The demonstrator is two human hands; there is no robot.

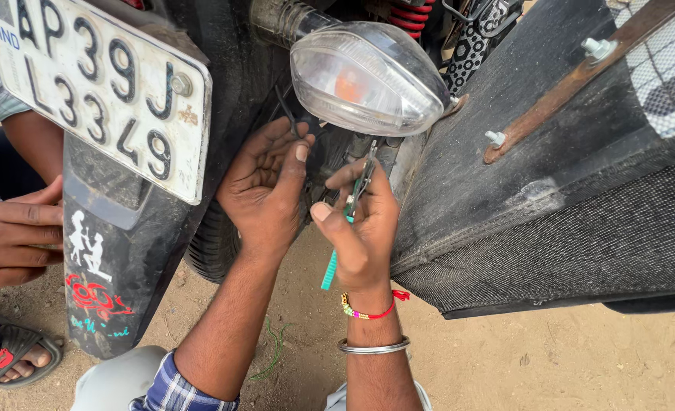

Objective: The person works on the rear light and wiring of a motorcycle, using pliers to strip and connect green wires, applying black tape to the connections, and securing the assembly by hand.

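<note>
Teal-handled pliers point(350, 205), slim metal jaws, gripped in right hand point(362, 228)

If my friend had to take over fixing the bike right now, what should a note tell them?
Left hand: open, fingers at the black wires under the clear turn signal lamp.
Right hand: gripping pliers with a teal handle, tip up at the lamp's mount.
Lamp sits on the motorbike's rear, beside the number plate and mudguard.
Another person's hand rests by the mudguard.
Done or left: cannot tell; wires hang loose.
</note>
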